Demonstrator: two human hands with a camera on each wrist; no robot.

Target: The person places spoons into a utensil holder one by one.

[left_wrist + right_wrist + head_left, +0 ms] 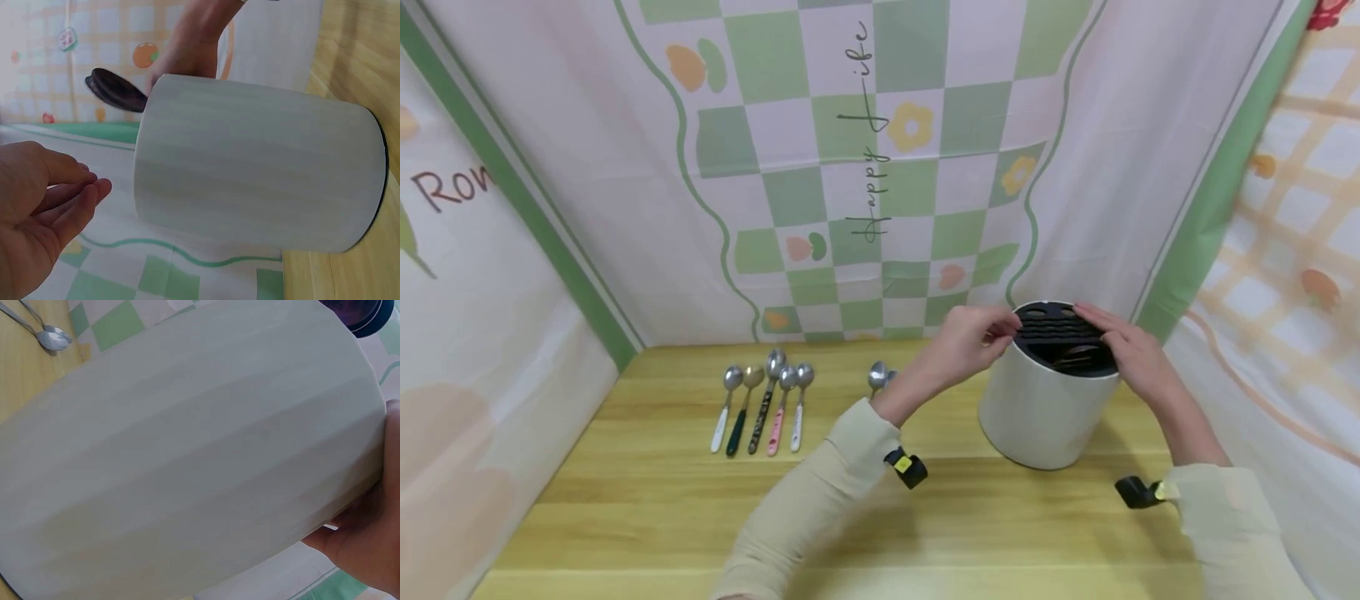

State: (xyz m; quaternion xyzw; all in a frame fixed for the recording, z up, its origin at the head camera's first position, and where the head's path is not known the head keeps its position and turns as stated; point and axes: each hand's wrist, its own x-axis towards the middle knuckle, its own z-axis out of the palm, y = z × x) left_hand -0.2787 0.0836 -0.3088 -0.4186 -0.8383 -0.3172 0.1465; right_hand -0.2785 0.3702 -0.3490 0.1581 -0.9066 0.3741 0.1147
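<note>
A white round utensil holder (pixel 1037 417) with a black slotted top (pixel 1051 327) stands on the right part of the table. Dark spoon heads (pixel 115 90) stick out of its top in the left wrist view; in the head view, utensils (pixel 1075 358) show inside the front opening. My left hand (pixel 973 337) hovers by the left rim, fingers loosely bent with the tips close together. Nothing shows between them, and the left wrist view has this hand apart from the holder. My right hand (pixel 1138 358) rests along the right rim, its fingers extended.
Several spoons (pixel 763 408) with white, green, black and pink handles lie in a row at the table's left. More spoons (pixel 877 375) lie partly hidden behind my left forearm. A patterned curtain (pixel 910 192) hangs along the table's back edge.
</note>
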